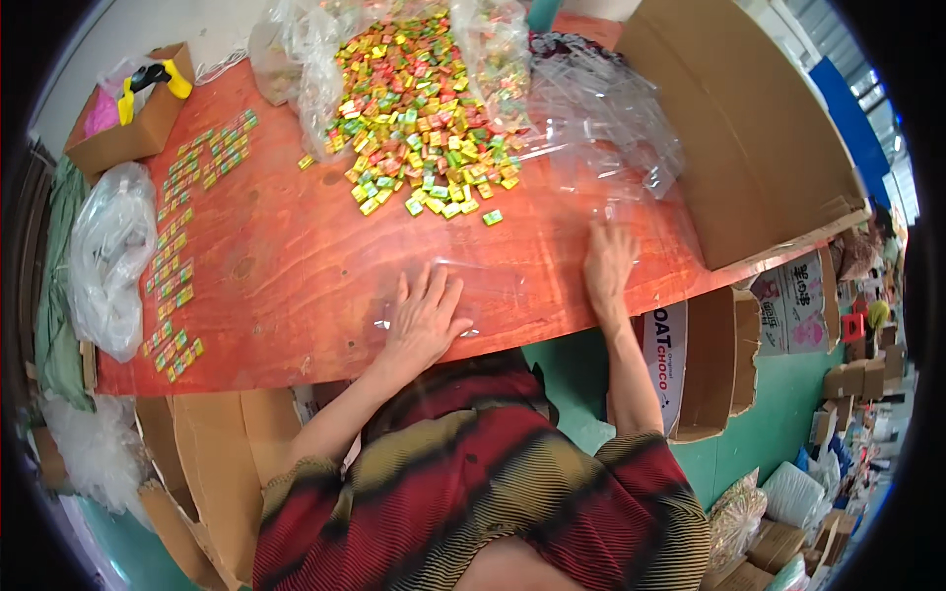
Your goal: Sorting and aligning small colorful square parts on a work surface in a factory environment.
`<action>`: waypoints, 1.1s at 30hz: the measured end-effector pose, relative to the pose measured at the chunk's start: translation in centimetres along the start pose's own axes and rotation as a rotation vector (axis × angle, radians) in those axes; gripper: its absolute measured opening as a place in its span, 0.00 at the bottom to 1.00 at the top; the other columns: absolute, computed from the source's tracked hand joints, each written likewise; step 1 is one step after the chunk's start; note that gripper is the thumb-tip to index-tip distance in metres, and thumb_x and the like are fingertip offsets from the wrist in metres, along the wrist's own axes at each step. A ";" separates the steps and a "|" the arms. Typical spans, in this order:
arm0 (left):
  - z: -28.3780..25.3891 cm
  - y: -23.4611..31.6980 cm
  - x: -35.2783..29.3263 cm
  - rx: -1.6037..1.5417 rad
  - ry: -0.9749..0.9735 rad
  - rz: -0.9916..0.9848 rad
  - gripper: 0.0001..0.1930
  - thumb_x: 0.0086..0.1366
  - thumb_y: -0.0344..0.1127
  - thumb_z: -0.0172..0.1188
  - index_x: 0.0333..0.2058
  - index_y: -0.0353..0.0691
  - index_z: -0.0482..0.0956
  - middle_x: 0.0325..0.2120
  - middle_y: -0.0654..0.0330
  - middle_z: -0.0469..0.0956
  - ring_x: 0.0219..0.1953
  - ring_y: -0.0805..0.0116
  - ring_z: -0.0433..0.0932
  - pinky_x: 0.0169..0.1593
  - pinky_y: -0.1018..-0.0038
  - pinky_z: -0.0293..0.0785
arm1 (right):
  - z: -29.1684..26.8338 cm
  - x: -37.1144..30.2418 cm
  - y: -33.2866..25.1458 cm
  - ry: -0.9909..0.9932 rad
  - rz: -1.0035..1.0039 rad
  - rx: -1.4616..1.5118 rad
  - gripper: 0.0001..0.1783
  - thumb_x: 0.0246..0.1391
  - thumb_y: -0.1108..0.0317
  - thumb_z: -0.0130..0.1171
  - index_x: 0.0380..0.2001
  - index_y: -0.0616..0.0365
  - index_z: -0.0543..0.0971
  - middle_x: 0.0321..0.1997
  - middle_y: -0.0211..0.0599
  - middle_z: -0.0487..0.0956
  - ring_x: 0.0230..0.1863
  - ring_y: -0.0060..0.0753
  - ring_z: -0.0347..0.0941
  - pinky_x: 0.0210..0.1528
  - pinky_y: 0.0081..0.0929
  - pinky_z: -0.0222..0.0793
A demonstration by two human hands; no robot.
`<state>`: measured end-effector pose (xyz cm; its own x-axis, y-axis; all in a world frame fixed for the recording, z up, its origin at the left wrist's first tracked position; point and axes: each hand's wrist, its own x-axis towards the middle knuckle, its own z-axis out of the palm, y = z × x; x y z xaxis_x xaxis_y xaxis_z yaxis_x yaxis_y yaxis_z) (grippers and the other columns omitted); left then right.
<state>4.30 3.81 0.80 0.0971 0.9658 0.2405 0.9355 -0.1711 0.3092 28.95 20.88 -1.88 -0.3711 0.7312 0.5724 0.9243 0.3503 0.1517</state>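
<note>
Grained wood, matt cardboard, glossy plastic

The red tabletop [266,305] is wood, its swirling grain showing through a smooth, faintly shiny surface. Thin clear plastic film [501,288] glints on it. The crumpled transparent packets [606,123] look like glossy, wrinkled plastic, and so does the bulky clear bag [113,261] at the left edge. The small wrapped pieces [414,128] wear smooth wrappers with a slight shine. The tall brown carton [744,128] is matt, flat cardboard. The striped shirt [463,483] is soft matt cloth with a finely ribbed look. The green floor [793,394] looks smooth.
</note>
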 end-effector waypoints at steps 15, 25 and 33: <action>-0.3 -0.1 -2.9 -0.079 0.028 -0.003 0.30 0.52 0.45 0.58 0.51 0.36 0.64 0.55 0.46 0.58 0.57 0.45 0.56 0.56 0.45 0.52 | 1.9 5.1 -5.5 -0.178 0.021 0.334 0.16 0.48 0.67 0.53 0.41 0.59 0.71 0.34 0.50 0.75 0.37 0.51 0.71 0.36 0.42 0.65; -0.5 -1.0 -2.9 -0.054 0.030 -0.010 0.30 0.51 0.44 0.60 0.50 0.34 0.65 0.54 0.44 0.59 0.57 0.44 0.57 0.56 0.45 0.51 | -3.4 3.5 -1.3 -0.836 -0.042 0.882 0.17 0.49 0.65 0.53 0.43 0.59 0.73 0.34 0.45 0.78 0.39 0.45 0.73 0.37 0.35 0.67; -0.7 -1.4 -4.1 0.008 0.085 -0.061 0.33 0.51 0.47 0.59 0.52 0.35 0.64 0.55 0.43 0.58 0.57 0.43 0.57 0.57 0.45 0.49 | -5.6 3.4 -5.0 -0.571 -0.063 0.348 0.27 0.45 0.56 0.58 0.49 0.55 0.68 0.53 0.44 0.68 0.55 0.47 0.62 0.55 0.47 0.54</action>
<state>2.32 0.00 0.02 0.0114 0.9543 0.2985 0.9416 -0.1107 0.3180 23.56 18.28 3.82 -0.5012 0.8644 0.0401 0.8519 0.5010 -0.1525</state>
